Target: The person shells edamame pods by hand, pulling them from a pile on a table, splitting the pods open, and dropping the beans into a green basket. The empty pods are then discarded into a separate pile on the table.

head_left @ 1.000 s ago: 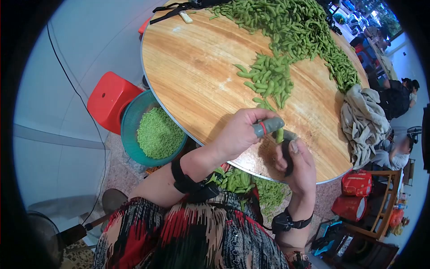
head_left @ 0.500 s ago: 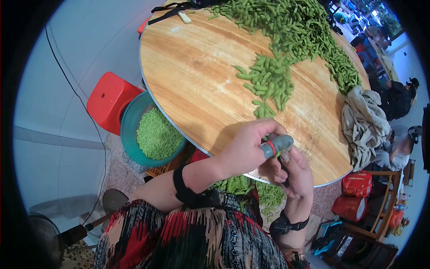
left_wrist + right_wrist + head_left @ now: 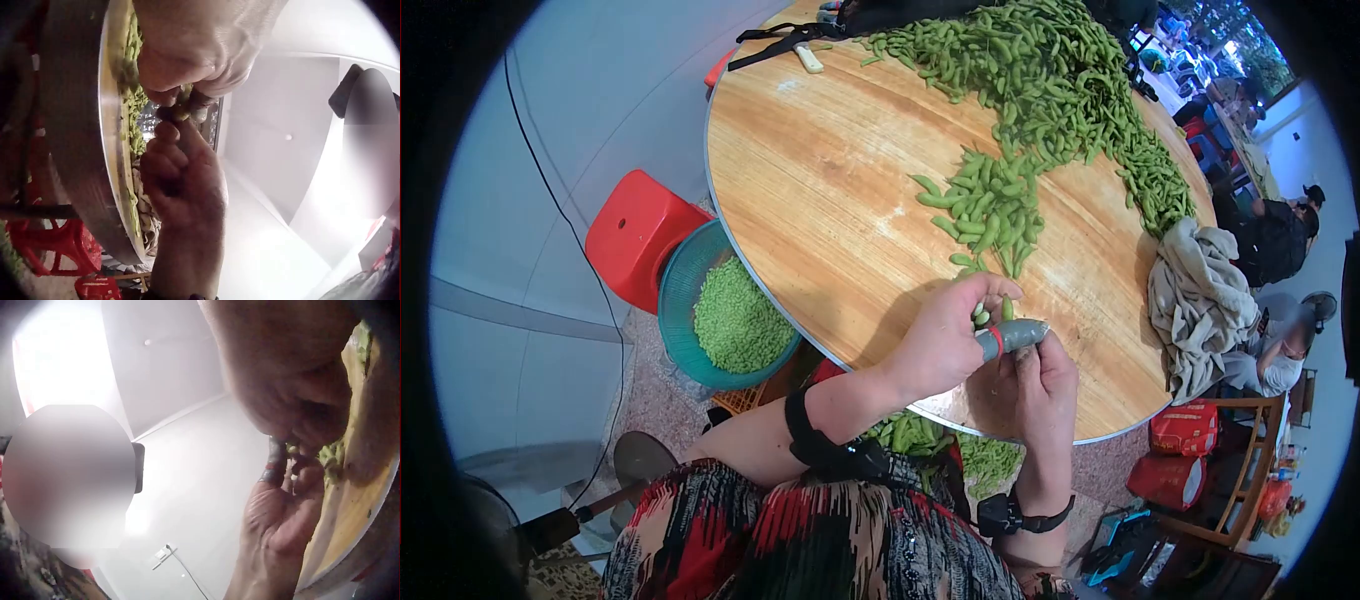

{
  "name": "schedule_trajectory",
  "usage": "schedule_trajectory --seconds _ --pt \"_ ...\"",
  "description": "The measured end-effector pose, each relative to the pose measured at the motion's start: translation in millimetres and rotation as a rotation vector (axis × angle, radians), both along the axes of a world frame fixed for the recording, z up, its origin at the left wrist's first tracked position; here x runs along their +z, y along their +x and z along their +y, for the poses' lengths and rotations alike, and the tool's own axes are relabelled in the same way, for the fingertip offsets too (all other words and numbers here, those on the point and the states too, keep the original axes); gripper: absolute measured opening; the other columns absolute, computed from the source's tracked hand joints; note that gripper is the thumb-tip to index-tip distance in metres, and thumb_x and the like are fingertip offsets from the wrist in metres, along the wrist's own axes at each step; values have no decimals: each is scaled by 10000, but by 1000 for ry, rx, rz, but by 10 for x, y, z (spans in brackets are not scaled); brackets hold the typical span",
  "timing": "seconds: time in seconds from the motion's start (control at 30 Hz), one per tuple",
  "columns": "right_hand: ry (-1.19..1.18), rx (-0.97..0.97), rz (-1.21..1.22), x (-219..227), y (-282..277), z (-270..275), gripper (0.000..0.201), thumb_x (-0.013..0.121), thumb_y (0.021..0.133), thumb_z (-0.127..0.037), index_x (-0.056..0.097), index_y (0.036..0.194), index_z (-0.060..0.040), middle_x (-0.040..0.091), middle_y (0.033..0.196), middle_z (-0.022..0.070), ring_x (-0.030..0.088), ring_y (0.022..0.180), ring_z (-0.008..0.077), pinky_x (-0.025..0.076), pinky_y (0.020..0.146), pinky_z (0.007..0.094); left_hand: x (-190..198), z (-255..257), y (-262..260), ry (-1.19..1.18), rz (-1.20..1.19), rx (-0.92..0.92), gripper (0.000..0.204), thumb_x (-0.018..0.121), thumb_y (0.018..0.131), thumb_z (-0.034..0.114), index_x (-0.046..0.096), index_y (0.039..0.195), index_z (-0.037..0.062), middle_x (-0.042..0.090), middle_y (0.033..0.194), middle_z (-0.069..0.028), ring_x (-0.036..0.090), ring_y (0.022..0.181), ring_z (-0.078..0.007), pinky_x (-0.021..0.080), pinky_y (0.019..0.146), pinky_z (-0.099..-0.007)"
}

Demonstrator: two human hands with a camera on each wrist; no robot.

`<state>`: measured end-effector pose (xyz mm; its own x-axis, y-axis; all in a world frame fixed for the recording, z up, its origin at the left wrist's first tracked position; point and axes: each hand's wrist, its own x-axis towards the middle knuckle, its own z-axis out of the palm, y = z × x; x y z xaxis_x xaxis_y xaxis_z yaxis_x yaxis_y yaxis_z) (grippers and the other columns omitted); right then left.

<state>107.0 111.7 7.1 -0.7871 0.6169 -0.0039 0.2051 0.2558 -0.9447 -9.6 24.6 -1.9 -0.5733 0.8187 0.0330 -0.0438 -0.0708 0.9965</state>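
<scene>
Over the table's near edge, my left hand (image 3: 940,340) grips a green soybean pod (image 3: 1007,307), with pale beans (image 3: 980,317) showing between its fingers. A grey cover (image 3: 1015,338) with a red band sits on its thumb. My right hand (image 3: 1048,395) meets it from the right, thumb and fingers pinching at the pod under the covered thumb. In the left wrist view the pod (image 3: 181,111) shows between both hands' fingertips; the left palm hides part of it. The right wrist view shows the left hand (image 3: 281,515) below the right hand (image 3: 294,369).
Pods lie in a large pile (image 3: 1050,80) and a smaller heap (image 3: 990,210) on the round wooden table (image 3: 820,190). A teal basket (image 3: 675,345) of shelled beans stands lower left beside a red stool (image 3: 635,235). A grey cloth (image 3: 1200,300) lies at the right edge.
Both hands dipped towards the table's near edge and drew together. The covered thumb now lies across the pod, and pale beans show in the left hand. The view has shifted slightly.
</scene>
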Motion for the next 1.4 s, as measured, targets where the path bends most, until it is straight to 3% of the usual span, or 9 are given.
schedule_trajectory --seconds 0.27,0.37,0.43,0.47,0.7,1.07,1.2,1.27,1.4 --pt "-733 2 180 -10 -79 35 138 416 946 -126 521 916 -41 473 611 -26 354 469 15 265 408 155 -13 -7 -1 111 -416 -70 255 547 854 25 566 1107 45 564 860 -5 501 739 -65 439 645 -217" --pt "-660 -105 167 -76 -110 -22 177 426 942 -130 525 840 -24 486 602 -13 394 485 34 302 422 181 19 -11 81 107 -66 104 258 513 853 25 571 1103 42 615 884 -71 564 786 -123 466 678 -261" --pt "337 2 -15 -117 -95 -48 232 453 932 -144 522 763 -2 494 585 3 429 511 60 343 451 220 -83 -6 46 59 176 163 271 506 841 13 567 1104 37 618 878 -106 584 806 -168 469 695 -280" --pt "207 37 -74 -70 -68 -41 260 480 920 -155 526 729 16 495 570 16 444 531 79 367 479 255 -117 -7 28 10 419 219 284 499 828 1 562 1104 32 621 873 -140 604 825 -213 472 712 -299" --pt "-269 -18 95 -20 -165 194 166 510 911 -157 591 884 -14 514 626 -18 448 577 47 352 517 203 156 -69 -39 -148 354 -10 465 562 781 20 407 1220 16 584 890 -164 584 833 -316 458 729 -351" --pt "-275 165 17 25 -133 342 94 603 841 -114 584 837 -23 508 618 -44 395 501 15 299 441 174 187 -104 -241 -134 568 -210 542 627 773 105 383 1252 38 591 842 -142 579 824 -333 449 739 -381" --pt "-1159 162 341 -140 -95 229 87 568 851 -94 536 880 -18 465 592 -13 339 412 20 251 356 150 119 -82 -376 244 733 -323 415 618 792 152 470 1173 78 589 843 -127 579 820 -319 448 716 -382" --pt "-1412 145 526 -244 -127 169 102 543 864 -89 502 926 -20 433 585 4 337 395 28 252 334 153 30 -38 -339 255 729 -249 324 597 799 133 496 1099 61 585 841 -133 576 812 -317 448 710 -377" --pt "-1237 -11 491 -221 -182 114 59 555 866 -92 522 888 -49 448 585 -10 345 416 20 248 346 153 46 -62 -188 44 623 -12 119 536 812 69 516 922 28 575 835 -146 564 790 -314 443 696 -353"
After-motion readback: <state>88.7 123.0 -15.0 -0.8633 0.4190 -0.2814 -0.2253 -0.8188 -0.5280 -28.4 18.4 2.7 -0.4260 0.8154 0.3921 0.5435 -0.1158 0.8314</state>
